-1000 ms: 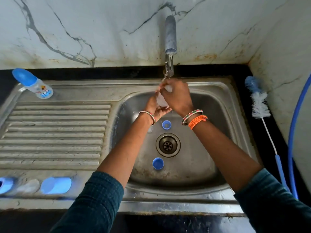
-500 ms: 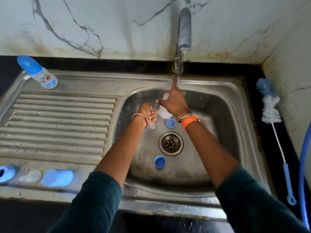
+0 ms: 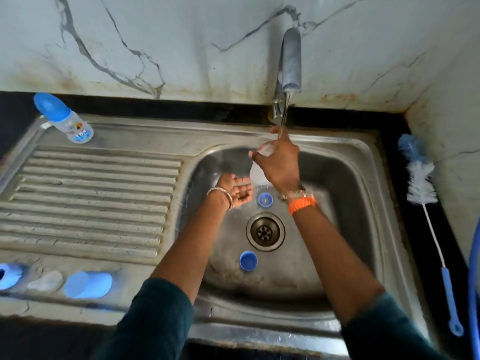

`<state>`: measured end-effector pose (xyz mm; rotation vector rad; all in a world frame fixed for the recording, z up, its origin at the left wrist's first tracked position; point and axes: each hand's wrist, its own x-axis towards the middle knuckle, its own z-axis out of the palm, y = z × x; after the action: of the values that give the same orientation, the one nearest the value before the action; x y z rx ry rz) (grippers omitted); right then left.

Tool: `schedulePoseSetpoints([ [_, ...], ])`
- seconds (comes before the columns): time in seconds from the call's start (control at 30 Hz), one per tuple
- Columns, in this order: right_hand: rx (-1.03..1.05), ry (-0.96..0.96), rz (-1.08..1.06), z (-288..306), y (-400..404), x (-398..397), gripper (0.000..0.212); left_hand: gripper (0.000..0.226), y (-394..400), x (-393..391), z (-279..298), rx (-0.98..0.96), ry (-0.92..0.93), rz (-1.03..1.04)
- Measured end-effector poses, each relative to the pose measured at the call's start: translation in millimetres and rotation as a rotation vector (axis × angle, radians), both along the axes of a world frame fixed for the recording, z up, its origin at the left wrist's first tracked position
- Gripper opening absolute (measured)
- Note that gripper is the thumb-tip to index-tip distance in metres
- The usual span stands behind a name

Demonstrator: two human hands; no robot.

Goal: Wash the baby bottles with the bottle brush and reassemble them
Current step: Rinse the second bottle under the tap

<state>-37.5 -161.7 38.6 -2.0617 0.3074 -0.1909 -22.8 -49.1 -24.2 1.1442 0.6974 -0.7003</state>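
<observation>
Steel sink (image 3: 363, 162) holds two caps (blue) below hands: right (image 3: 279, 162) grips bottle (image 3: 257, 175), left (image 3: 237, 189) open-palmed.

Soft, even, cool-toned illumination, moderately bright on the marble wall (image 3: 181, 42); no hard-edged shadows; deepest shade along the far inner wall of the sink (image 3: 345, 178) basin; dull, diffuse sheen on the ribbed drainboard (image 3: 91, 193); wide-angle bowing of straight edges toward the frame borders; strong smear and blue colour bleed on the blue cap (image 3: 88, 285) and neighbouring parts at lower left; motion blur on the right hand (image 3: 279, 165) and its orange wristband (image 3: 302, 205); overall compression softness, fine texture lost; black table (image 3: 426, 224) nearly featureless.
</observation>
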Motion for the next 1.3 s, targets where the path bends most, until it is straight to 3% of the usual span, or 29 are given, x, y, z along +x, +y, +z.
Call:
schedulePoseSetpoints([
  [0.07,0.185,-0.002,-0.079,-5,-4,1,0.042,0.036,0,-2,-1,-0.013,-0.009,-0.004],
  [0.17,0.782,0.212,-0.142,-11,-16,-3,0.009,0.028,1,-4,6,-0.063,-0.002,-0.001],
  [0.23,1.073,0.381,-0.237,-15,-21,-6,0.011,0.022,-1,-1,16,-0.124,-0.076,0.025],
  [0.33,1.170,0.516,-0.263,-22,-27,-5,0.023,0.025,-11,3,31,-0.079,-0.148,-0.094],
  [0.6,1.007,0.568,-0.395,-27,-37,4,0.030,0.037,-28,2,50,-0.175,-0.183,-0.180],
  [0.67,0.961,0.490,-0.376,-22,-37,1,0.027,0.034,-31,2,52,-0.181,-0.195,-0.181],
  [0.77,0.673,0.317,-0.250,-14,-32,-5,0.027,0.012,-37,-1,57,-0.086,-0.250,-0.194],
  [0.93,0.507,0.171,-0.084,-6,-35,-19,0.035,0.020,-49,0,60,0.064,-0.411,-0.118],
  [1.0,0.384,0.229,-0.101,1,-36,-13,0.046,0.020,-58,-2,60,0.111,-0.445,-0.032],
  [1.13,0.366,0.422,0.005,22,-40,-7,0.060,0.013,-68,-10,69,-0.081,-0.714,0.106],
  [1.2,0.216,0.344,0.119,34,-45,-14,0.067,0.014,-62,-7,84,-0.203,-0.684,0.145],
  [1.3,-0.136,0.142,0.254,43,-52,-30,0.057,0.019,-59,7,96,-0.261,-0.410,0.258],
])
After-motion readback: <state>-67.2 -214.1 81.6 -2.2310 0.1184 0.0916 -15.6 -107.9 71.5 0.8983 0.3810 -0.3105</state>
